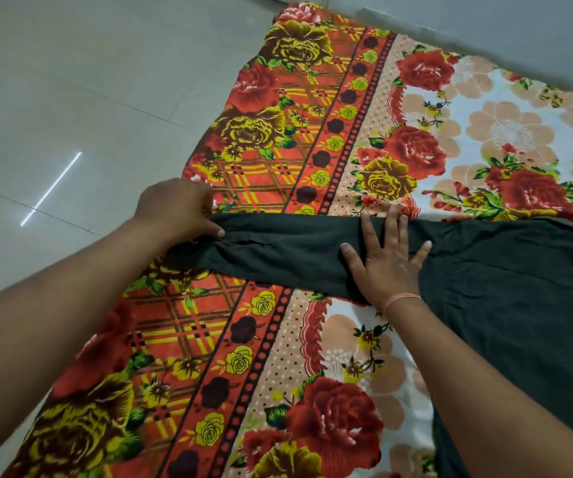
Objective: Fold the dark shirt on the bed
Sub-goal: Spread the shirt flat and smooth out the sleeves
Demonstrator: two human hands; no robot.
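Observation:
The dark shirt (505, 291) lies on the flowered bed cover (316, 125), its body at the right and one long sleeve (278, 250) stretched out to the left. My left hand (178, 210) is closed on the cuff end of that sleeve near the bed's left edge. My right hand (386, 262) lies flat, fingers spread, on the sleeve close to where it joins the body. The shirt's right part runs out of view.
The bed cover has a red and yellow rose border and a pale flowered middle. Grey floor tiles (57, 108) lie to the left of the bed. A pale wall (485, 15) runs along the far side.

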